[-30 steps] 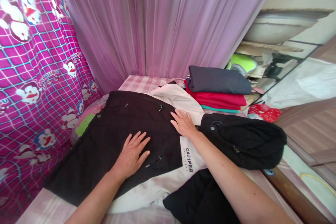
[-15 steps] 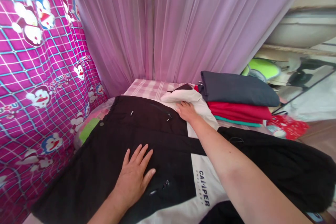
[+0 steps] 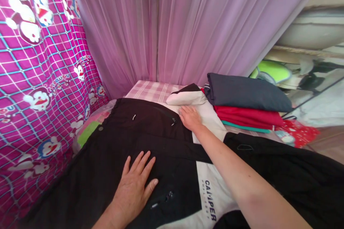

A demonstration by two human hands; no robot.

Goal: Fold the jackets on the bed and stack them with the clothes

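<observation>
My black-and-white jacket [image 3: 172, 164], flat with shallow creases, lies on the checked sheet [image 3: 149, 91], printed CAMPER (the smaller line is too faint). My left hand [image 3: 135, 186] is spread on its black panel; my right hand [image 3: 190, 117] rests flat on pale fabric. Folded clothes [image 3: 247, 93] lie beyond, near sheer purple curtains [image 3: 188, 25].

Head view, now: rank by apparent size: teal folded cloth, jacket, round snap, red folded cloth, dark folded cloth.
Largest to smallest:
1. Jacket
2. Dark folded cloth
3. Red folded cloth
4. Teal folded cloth, only a thin edge showing
5. Round snap
</observation>
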